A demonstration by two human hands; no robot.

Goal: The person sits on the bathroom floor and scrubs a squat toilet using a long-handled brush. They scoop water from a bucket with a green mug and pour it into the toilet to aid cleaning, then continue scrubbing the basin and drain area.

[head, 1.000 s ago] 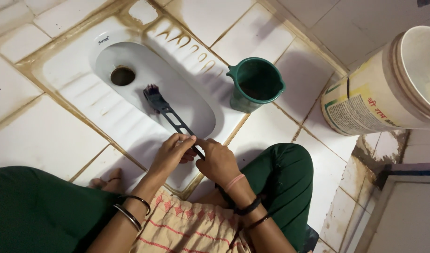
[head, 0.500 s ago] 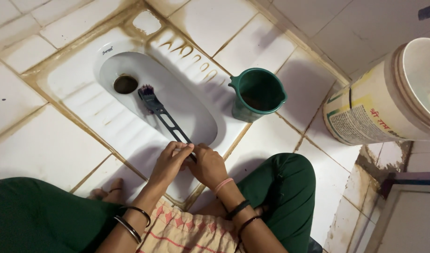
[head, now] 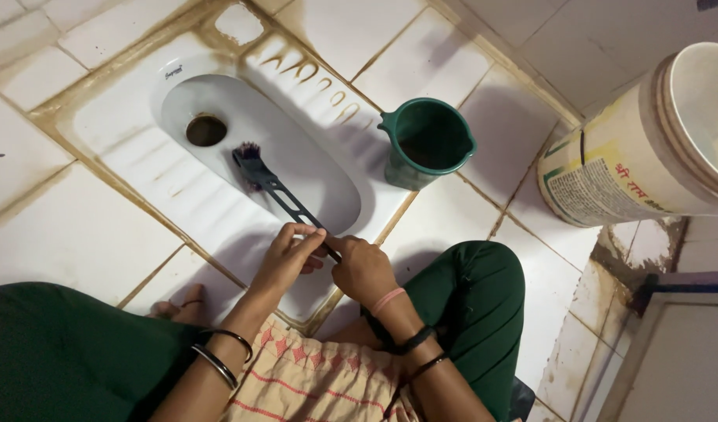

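Tiled floor (head: 77,234) of white squares, grout lines stained brown. Set into it, a white squat toilet pan (head: 140,152), ribbed footrests on either side, drain hole (head: 206,130) toward the far end of the bowl. At the right edge, a large pale bucket (head: 648,148) with a printed label, seen tilted from above, well apart from the pan. Just beside the pan's right footrest, a dark green plastic mug (head: 427,144) standing upright on the floor, handle turned toward the pan. Green-clad knees at lower left and lower right, a patterned peach cloth between them, bare toes showing near the pan's near corner.

Inside the bowl, a dark long-handled toilet brush (head: 284,199), slotted handle running diagonally, bristle head lying on the porcelain just short of the drain hole. Near end of the handle gripped by both hands above the pan's near rim. Left hand (head: 284,258) curled round the handle, fingertips pinched on its upper side, two bangles on that wrist. Right hand (head: 363,270) closed in a fist round the very end, touching the left, with a pink band and dark bangles at the wrist.
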